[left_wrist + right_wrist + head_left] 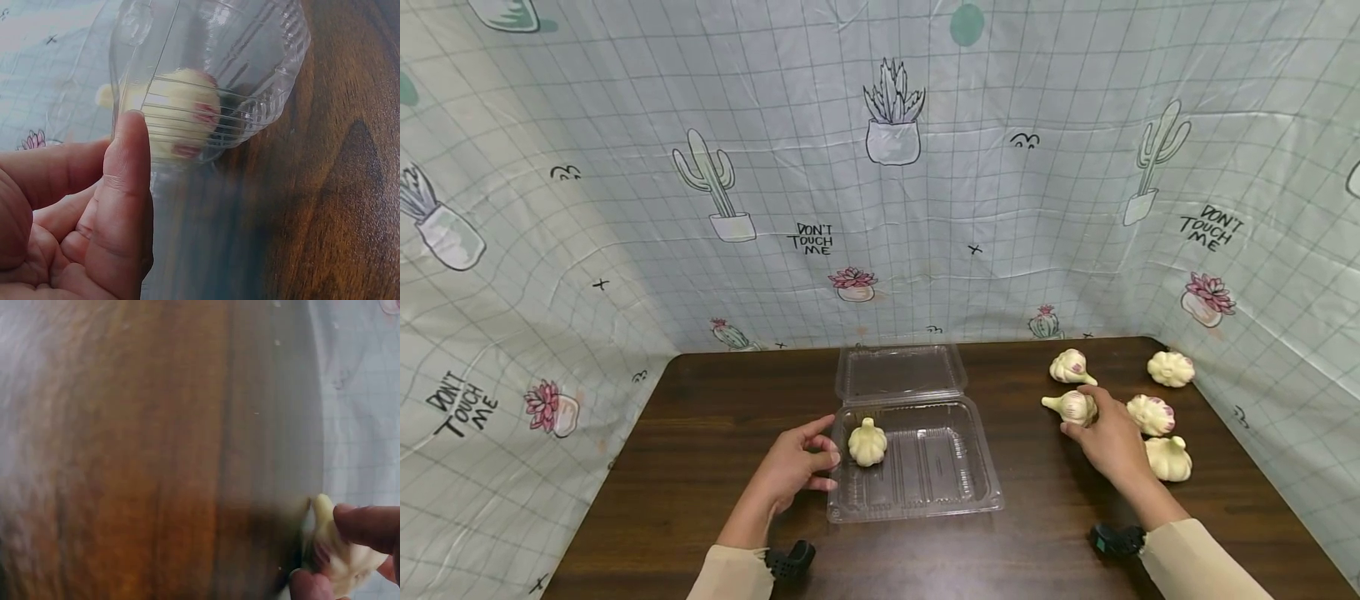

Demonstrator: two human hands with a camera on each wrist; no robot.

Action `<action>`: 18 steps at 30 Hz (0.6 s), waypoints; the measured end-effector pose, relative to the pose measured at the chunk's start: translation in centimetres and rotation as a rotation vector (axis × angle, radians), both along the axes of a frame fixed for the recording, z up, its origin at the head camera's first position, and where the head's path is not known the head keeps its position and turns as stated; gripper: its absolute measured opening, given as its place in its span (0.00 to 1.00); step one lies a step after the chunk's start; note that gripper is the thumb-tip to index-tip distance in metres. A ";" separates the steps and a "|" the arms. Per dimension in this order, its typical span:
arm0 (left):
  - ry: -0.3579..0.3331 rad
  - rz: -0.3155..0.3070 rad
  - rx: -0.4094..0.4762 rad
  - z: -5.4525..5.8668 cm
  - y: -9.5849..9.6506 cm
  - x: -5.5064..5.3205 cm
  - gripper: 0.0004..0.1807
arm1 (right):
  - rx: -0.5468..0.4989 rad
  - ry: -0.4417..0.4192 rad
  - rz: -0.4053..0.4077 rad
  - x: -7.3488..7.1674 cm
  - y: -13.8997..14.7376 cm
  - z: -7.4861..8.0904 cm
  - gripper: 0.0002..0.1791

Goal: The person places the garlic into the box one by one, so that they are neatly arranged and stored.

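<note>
A clear plastic clamshell container [917,506] lies with its lid folded back on the brown table. One garlic bulb [867,443] sits in its left part, stem pointing away; the left wrist view shows this bulb [181,115] through the ribbed wall. At the container's left edge, my left hand [797,462] pinches the rim between thumb [128,169] and fingers. Over on the right, my right hand [1108,433] holds another garlic bulb [1072,407] between thumb and fingers, its stem pointing left. That bulb [340,559] also shows at the lower right of the right wrist view.
Around my right hand lie several more garlic bulbs: one behind it [1070,367], one at the far right corner [1171,368], and two to its right [1152,415]. A patterned cloth [925,275] hangs behind the table [715,417]. The open lid [901,372] stretches toward it.
</note>
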State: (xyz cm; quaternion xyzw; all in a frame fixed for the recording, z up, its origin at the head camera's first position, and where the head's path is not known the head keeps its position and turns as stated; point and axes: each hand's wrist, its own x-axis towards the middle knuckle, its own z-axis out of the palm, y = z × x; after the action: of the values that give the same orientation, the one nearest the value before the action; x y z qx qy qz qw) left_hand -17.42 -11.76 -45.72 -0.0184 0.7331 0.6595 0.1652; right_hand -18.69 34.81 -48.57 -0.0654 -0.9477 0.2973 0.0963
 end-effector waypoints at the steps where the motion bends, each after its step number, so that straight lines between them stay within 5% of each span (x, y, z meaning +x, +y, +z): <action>1: 0.000 0.001 0.000 0.0 0.0 0.0 0.37 | -0.004 -0.008 -0.008 -0.1 0.0 -0.1 0.40; 13: -0.001 0.004 0.007 -0.1 -0.1 -0.1 0.37 | -0.077 -0.063 0.028 -0.7 -0.6 0.0 0.51; 18: -0.001 0.001 0.005 -0.1 -0.1 0.0 0.37 | -0.119 -0.066 0.029 -0.7 -1.2 0.2 0.47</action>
State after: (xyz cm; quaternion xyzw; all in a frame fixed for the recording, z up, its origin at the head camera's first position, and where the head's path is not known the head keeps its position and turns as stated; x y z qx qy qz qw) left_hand -17.39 -11.90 -45.79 -0.0188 0.7313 0.6615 0.1652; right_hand -19.35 33.60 -48.42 -0.0673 -0.9318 0.3521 0.0565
